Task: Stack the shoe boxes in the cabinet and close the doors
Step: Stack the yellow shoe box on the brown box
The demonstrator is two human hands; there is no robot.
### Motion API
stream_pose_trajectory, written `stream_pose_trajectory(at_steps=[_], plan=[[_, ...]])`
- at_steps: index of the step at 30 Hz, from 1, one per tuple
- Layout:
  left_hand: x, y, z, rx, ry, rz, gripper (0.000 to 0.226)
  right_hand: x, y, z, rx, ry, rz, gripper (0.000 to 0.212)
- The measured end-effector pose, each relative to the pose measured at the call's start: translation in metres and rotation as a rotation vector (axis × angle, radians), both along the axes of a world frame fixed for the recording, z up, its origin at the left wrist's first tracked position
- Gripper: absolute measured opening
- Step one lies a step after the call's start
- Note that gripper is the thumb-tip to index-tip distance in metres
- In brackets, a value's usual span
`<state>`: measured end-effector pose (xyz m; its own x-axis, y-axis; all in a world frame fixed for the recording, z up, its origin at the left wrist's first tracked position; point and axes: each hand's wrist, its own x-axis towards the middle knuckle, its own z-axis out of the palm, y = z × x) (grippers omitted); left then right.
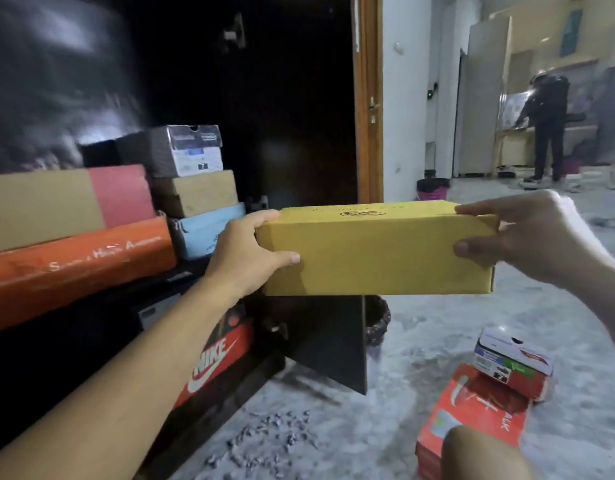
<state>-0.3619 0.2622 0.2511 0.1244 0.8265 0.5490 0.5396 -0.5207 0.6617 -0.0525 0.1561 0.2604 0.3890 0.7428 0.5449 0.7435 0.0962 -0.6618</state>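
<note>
I hold a yellow shoe box (375, 251) in the air in front of the open dark cabinet. My left hand (247, 251) grips its left end and my right hand (521, 237) grips its right end. On the cabinet's upper shelf lie an orange box (74, 268), a tan and red box (56, 202), and a stack of a light blue box (209, 230), a tan box (198, 192) and a grey and white box (191, 150). A red Nike box (219, 358) sits on the lower shelf. The dark cabinet door (299, 116) stands open behind the yellow box.
On the grey floor at lower right lie a red box (479, 414) and a white and red box (514, 362) on top of it. A wooden door frame (368, 98) is beside the cabinet. A person (548, 126) stands far back right. A dark bin (432, 188) stands by the wall.
</note>
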Motion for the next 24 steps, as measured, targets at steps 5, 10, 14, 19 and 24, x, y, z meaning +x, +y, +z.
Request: stream_pose_trajectory(at_steps=[5, 10, 14, 19, 24], plan=[[-0.06, 0.003, 0.036, 0.024, -0.149, 0.163, 0.077, -0.069, 0.044, 0.03, 0.093, -0.051, 0.129, 0.055], [-0.115, 0.01, 0.082, 0.01, -0.396, 0.239, 0.061, -0.137, 0.095, 0.059, 0.203, -0.091, 0.258, 0.057], [-0.152, 0.019, 0.12, 0.095, -0.596, 0.343, 0.058, -0.183, 0.136, 0.088, 0.286, -0.1, 0.351, 0.056], [-0.178, 0.034, 0.165, 0.241, -0.731, 0.437, 0.047, -0.229, 0.18, 0.127, 0.387, -0.08, 0.457, 0.057], [-0.209, 0.053, 0.196, 0.294, -0.668, 0.558, 0.051, -0.272, 0.223, 0.154, 0.449, -0.068, 0.541, 0.057]])
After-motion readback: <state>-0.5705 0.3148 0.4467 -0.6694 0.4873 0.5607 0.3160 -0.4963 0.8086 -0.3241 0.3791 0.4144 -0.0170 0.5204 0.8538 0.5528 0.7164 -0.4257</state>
